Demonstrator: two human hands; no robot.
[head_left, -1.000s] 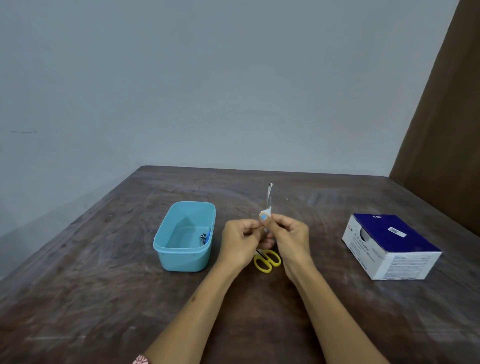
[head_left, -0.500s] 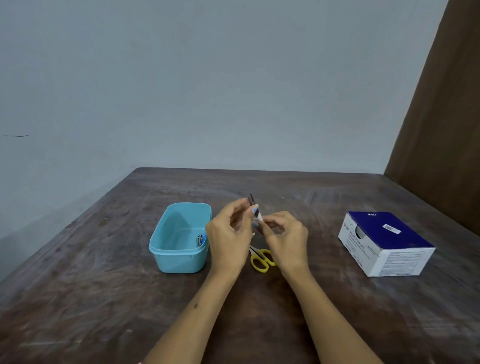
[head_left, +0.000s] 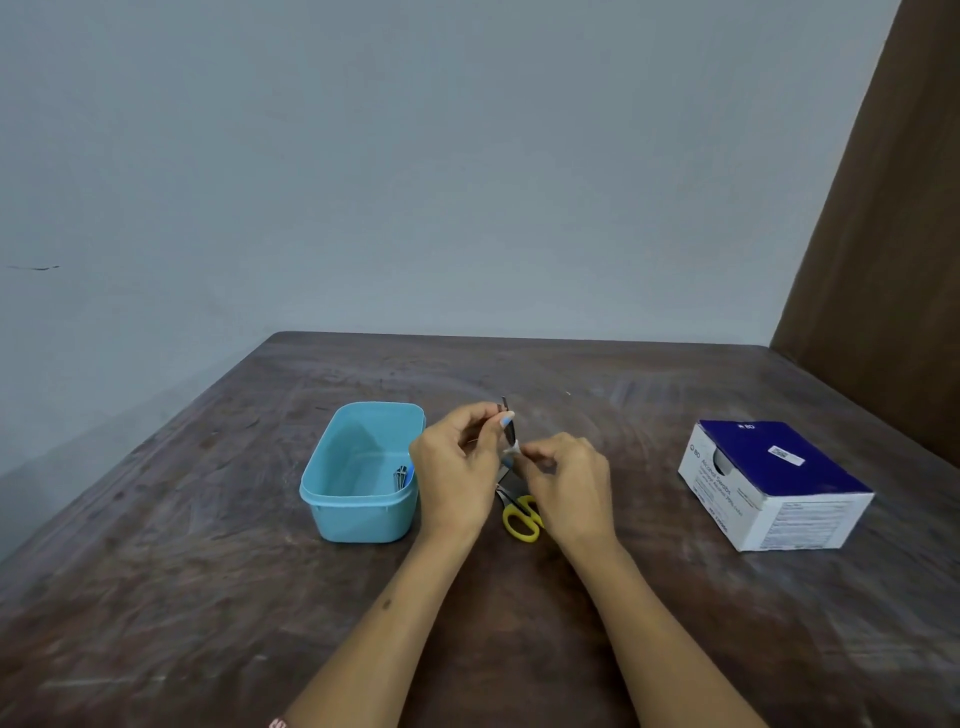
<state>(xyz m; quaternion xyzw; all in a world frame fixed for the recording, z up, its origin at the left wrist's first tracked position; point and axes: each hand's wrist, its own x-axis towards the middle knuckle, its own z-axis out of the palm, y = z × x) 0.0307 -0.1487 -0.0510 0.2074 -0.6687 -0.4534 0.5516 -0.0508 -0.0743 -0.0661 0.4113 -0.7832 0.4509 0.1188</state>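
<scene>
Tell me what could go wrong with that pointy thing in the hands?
The thin metal tool pinched by the left hand could slip or poke a finger while the right hand presses the white pad on it. Dropped, it might hit the scissors lying just under the hands.

Dark wooden table (head_left: 208, 597): blue tub (head_left: 358, 522), scissors (head_left: 521, 521), box (head_left: 779, 467)

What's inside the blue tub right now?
A few thin metal tools lean at the right end of the blue tub, with something blue beside them. The near wall hides their lower ends.
</scene>
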